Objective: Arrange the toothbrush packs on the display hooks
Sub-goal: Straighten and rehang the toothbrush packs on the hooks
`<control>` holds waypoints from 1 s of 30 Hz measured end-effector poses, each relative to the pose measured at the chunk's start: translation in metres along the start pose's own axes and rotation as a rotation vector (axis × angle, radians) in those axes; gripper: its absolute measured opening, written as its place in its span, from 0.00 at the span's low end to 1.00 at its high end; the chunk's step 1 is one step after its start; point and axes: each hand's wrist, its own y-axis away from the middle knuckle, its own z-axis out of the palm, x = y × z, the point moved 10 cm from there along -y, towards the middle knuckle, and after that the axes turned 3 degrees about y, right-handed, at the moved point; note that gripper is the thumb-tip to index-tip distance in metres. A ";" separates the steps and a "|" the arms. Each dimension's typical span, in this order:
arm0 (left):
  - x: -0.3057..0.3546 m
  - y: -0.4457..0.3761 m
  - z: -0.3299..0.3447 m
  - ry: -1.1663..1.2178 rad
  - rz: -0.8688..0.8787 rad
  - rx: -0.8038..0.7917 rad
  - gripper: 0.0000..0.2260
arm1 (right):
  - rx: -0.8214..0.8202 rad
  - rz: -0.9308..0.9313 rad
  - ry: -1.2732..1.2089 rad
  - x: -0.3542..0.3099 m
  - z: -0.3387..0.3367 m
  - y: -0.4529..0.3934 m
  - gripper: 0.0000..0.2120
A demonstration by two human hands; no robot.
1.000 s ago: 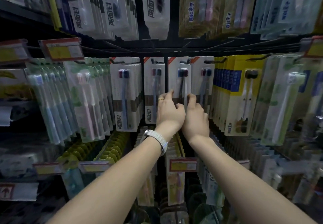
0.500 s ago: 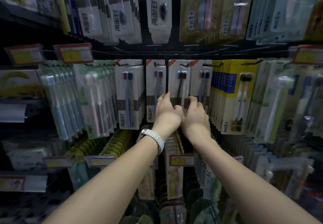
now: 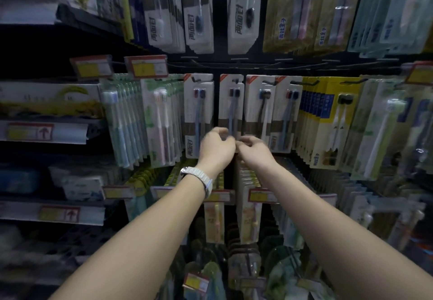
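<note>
At the far left, shelves carry boxed goods behind a shelf-edge price strip (image 3: 30, 131) with a red arrow. Next to them hang green-backed toothbrush packs (image 3: 124, 124) with pale blue brushes, then a row with pink brushes (image 3: 161, 121), both under yellow price tags (image 3: 146, 66) clipped on the hook ends.

Further right come four rows of white toothbrush packs on black display hooks (image 3: 196, 80): the first (image 3: 198, 112), the second (image 3: 231, 107), the third (image 3: 259, 110) and the fourth (image 3: 287, 110), each showing two dark-headed brushes.

The left arm reaches up and forward from the lower left, a pale wristwatch (image 3: 198, 176) on the wrist. The left hand (image 3: 216, 146) sits in front of the lower part of the second pack row, fingers curled inward. The right arm rises from the lower right, and the right hand (image 3: 254, 147) meets the left just below that same row, fingers also bent. Both hands are blurred, so I cannot tell whether either grips a pack or merely touches it.

To the right hang yellow-and-blue packs (image 3: 328, 121), then clear packs with a white brush (image 3: 379, 135).
</note>
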 end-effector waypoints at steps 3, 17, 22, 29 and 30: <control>-0.009 -0.002 -0.024 0.029 0.005 0.144 0.16 | -0.057 -0.003 -0.027 -0.004 0.026 -0.004 0.25; -0.051 -0.034 -0.043 0.209 -0.230 0.085 0.32 | -0.079 -0.023 -0.040 -0.025 0.086 -0.023 0.31; -0.059 -0.034 -0.048 0.200 -0.217 0.085 0.30 | 0.021 -0.027 -0.012 -0.027 0.079 -0.020 0.25; -0.057 -0.017 -0.064 0.238 -0.173 0.124 0.22 | 0.083 0.001 -0.085 -0.030 0.065 -0.002 0.19; -0.056 -0.015 -0.067 0.245 -0.171 0.130 0.21 | 0.079 0.000 -0.094 -0.032 0.064 0.001 0.18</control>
